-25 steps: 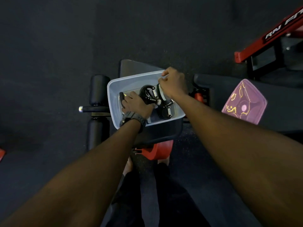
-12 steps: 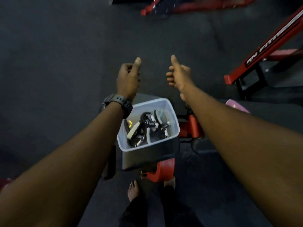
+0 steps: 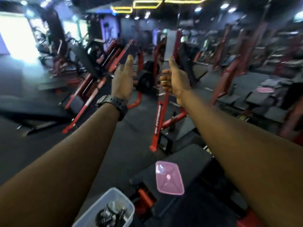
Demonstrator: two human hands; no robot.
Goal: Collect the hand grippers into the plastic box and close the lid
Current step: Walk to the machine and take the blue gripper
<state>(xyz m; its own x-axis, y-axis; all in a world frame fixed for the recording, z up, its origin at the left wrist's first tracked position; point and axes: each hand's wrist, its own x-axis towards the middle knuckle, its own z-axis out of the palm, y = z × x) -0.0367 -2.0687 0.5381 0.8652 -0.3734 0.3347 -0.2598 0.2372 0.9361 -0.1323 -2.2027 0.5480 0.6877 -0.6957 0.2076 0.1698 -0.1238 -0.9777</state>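
The clear plastic box [image 3: 125,197] stands open at the bottom edge of the head view, with several black hand grippers [image 3: 111,214] inside. Its pink lid [image 3: 169,180] lies apart from it, to the right on a black bench pad. My left hand [image 3: 123,82], with a black watch on the wrist, and my right hand [image 3: 176,83] are held out far above the box. Each has its fingers curled and its thumb pointing up. Neither hand holds anything.
The black bench pad [image 3: 193,159] under the lid has red frame parts below it. Red and black gym machines [image 3: 159,112] and benches fill the dark floor ahead. The far room is blurred.
Both hands left the box and rose into thumbs-up poses. The view swung up from the floor to the gym, so the box now sits at the bottom edge.
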